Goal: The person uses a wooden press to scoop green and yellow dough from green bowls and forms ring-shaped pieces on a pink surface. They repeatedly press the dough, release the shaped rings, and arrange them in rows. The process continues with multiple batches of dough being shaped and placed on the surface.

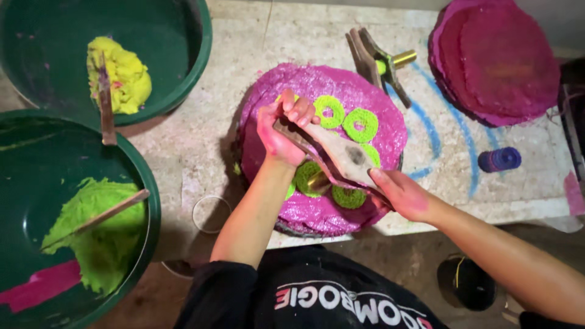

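Both hands grip a wooden press tool (341, 155) held over a pink disc (323, 146) lying on the table (201, 140): left hand (281, 131) clamped on the upper handle end, right hand (399, 194) closed against the lower end. The tool sits on the disc's near-centre, its brass-coloured nozzle (317, 181) pointing down at a green ring (308, 176). Progress, as judged from the surface: about five or six green rings (361, 125) are laid, clustered in the disc's middle and right; the left part and the near rim show bare pink, so the layout looks partly filled. A stack of finished-looking pink discs (496, 58) lies at the far right corner, without rings as far as can be seen. Room: a second press tool (381, 61) lies just beyond the disc's far edge; a small blue spool (499, 159) sits to the right, well apart. Two green basins (204, 55) with yellow dough (119, 73) and green dough (100, 237) crowd the left; the table's near edge runs just under the disc.
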